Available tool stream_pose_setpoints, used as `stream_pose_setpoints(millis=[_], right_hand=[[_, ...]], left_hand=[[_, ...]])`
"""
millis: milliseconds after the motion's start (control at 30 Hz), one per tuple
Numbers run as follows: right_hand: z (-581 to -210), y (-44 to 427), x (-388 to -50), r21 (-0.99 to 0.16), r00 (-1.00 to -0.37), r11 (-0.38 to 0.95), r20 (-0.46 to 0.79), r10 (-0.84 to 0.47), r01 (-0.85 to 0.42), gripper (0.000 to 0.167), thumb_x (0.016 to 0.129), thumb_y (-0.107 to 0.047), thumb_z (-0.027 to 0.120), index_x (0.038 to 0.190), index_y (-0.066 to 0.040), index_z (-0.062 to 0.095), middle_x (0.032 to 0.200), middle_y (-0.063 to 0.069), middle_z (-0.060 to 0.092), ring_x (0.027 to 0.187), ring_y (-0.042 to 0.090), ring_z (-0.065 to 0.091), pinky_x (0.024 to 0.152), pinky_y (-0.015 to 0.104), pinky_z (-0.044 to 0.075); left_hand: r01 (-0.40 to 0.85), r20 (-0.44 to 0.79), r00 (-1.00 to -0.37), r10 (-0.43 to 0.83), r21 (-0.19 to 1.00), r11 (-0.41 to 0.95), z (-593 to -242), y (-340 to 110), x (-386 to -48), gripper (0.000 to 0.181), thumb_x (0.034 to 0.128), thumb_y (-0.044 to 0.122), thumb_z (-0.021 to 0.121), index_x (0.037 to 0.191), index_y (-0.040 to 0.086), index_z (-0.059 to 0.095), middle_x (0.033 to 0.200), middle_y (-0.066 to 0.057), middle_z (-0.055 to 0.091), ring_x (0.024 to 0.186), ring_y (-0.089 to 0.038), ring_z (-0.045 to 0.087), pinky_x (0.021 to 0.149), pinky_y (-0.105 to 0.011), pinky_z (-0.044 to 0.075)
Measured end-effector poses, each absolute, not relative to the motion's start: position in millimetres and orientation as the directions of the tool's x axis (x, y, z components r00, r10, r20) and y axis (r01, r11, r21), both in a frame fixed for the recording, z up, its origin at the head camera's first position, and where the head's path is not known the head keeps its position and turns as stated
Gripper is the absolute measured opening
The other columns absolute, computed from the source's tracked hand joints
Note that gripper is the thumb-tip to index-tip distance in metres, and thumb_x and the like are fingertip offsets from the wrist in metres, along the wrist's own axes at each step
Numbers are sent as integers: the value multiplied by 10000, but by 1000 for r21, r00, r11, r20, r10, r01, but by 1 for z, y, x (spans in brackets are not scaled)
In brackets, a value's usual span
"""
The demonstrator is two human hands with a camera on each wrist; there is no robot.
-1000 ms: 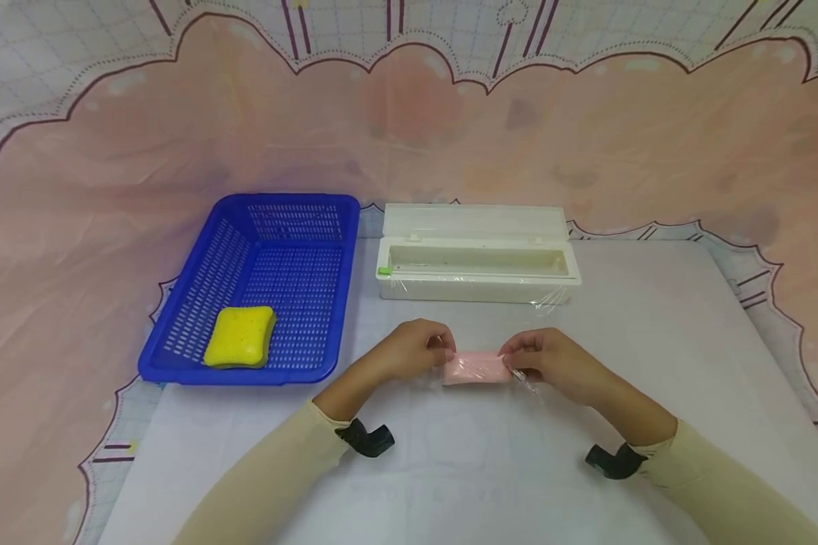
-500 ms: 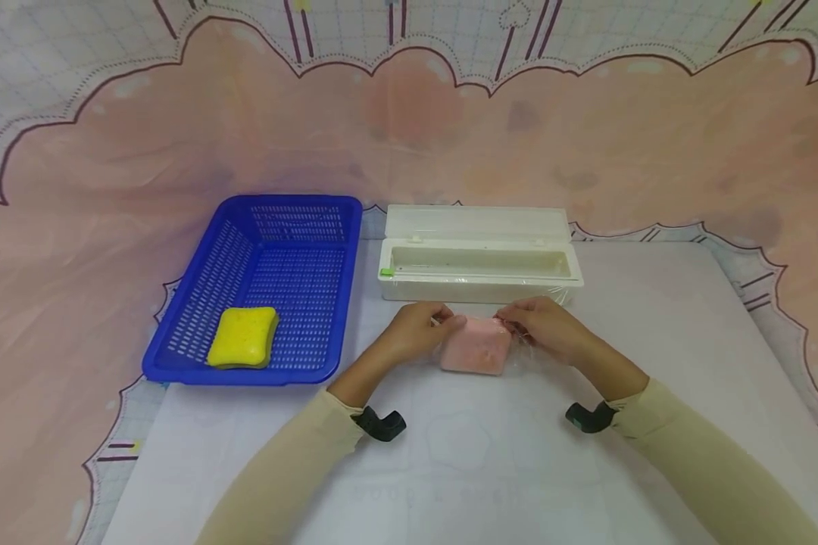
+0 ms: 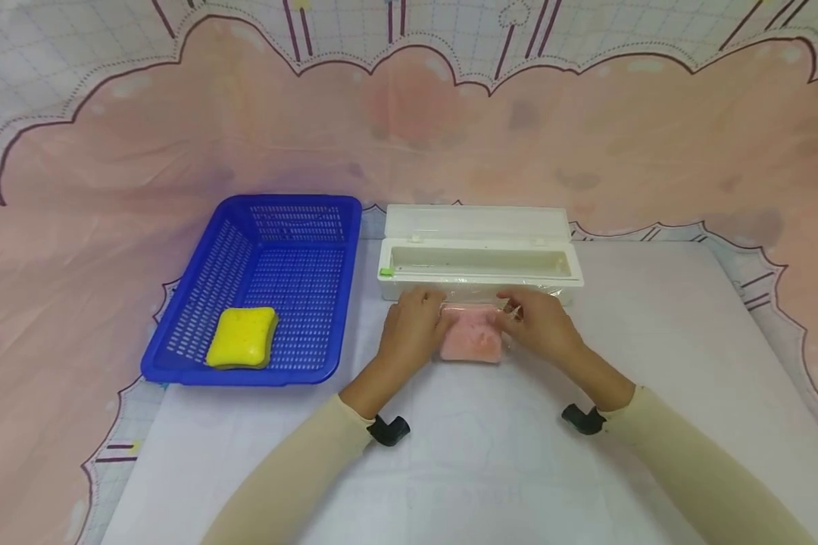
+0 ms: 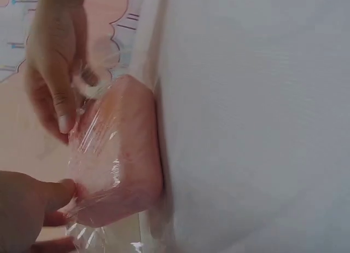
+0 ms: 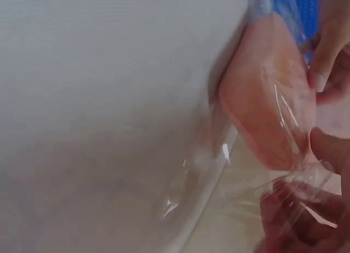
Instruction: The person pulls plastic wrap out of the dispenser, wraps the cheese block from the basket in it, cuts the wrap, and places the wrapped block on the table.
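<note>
Presently, we find the pink block (image 3: pixel 472 333) between the two hands, just in front of the white box (image 3: pixel 480 281), whose lid (image 3: pixel 477 222) stands raised at the back. We note clear film (image 4: pixel 85 236) around the block. The left hand (image 3: pixel 412 325) has thumb and fingers nearly together, pinching film at the block's left edge. The right hand (image 3: pixel 544 324) curls its fingers in the film at the opposite edge, thumb against the block. We cannot tell whether the block touches the white tabletop (image 3: pixel 463 454). We record a yellow sponge (image 3: pixel 242 337) inside the blue basket (image 3: pixel 346 303), left of the box.
</note>
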State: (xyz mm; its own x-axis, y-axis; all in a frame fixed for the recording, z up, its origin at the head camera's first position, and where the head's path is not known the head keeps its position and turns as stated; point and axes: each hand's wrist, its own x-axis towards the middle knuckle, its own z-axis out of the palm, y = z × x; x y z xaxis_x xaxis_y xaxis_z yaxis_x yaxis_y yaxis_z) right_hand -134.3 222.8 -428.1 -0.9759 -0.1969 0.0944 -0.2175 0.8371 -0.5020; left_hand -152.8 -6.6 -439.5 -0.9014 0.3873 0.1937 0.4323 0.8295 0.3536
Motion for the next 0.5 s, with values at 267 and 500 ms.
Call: stream_pose_setpoints(millis=[267,500], right_hand=[[-426,213,-118,-56,-821,867,355,-446,-495,408,861,-322,823,1231,-175,735,1290,56,684,1202,302,601,778,502,468],[-436,214,-122,-104,-838,854,286,-465,-509,492,895,-301,793,1326,-97,670,1349,108,648,1172,332,634,714,476,500]], left_hand=[[649,273,-749,603,118,752,-438,-8,-144,388,951,232,725,1324,167,642,1404,-50,609,1302,-268,560,885,-474,533],[656,202,-754,625,189,731,-441,-9,-148,580,903,255,786,1417,139,542,1478,-81,534,1356,-295,514,867,-489,547]])
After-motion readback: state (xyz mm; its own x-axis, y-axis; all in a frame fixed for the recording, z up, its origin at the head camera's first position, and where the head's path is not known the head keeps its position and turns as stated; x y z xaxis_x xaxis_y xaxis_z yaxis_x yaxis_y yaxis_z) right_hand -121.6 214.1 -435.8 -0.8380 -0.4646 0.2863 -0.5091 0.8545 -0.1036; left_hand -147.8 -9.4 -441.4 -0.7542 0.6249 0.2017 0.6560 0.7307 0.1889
